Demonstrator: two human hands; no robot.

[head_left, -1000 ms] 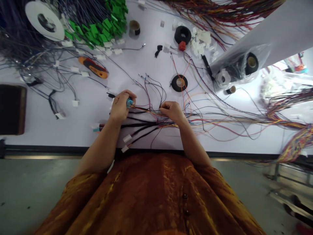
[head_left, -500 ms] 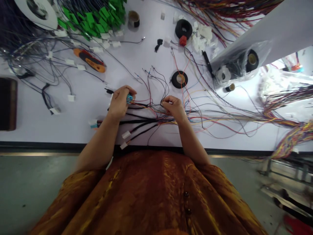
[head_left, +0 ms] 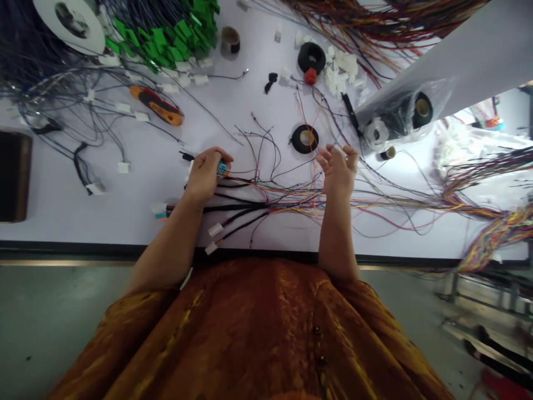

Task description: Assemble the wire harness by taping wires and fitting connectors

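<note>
My left hand point(head_left: 204, 176) is closed on a small blue connector point(head_left: 221, 169), from which thin wires run to the right. Below it, black-sleeved cables point(head_left: 237, 206) spread leftward, two of them ending in white connectors point(head_left: 215, 229). My right hand point(head_left: 339, 169) is raised over the wire bundle with its fingers apart, near a black tape roll point(head_left: 305, 139). Thin wires pass by its fingertips, and none is plainly gripped. Loose dark wire ends point(head_left: 262, 133) fan out on the table between my hands.
Orange cutter point(head_left: 156, 105) and green-tagged wires point(head_left: 166, 41) lie at the upper left, a phone-like dark object point(head_left: 14, 176) at the far left. A black ring with a red piece point(head_left: 311, 58), bagged tape rolls point(head_left: 400, 122) and a large white roll point(head_left: 449, 55) are at the upper right.
My right hand has moved right and slightly up, and its fingers have spread from a pinch. Dark wires between my hands have shifted. My left hand still holds the blue connector.
</note>
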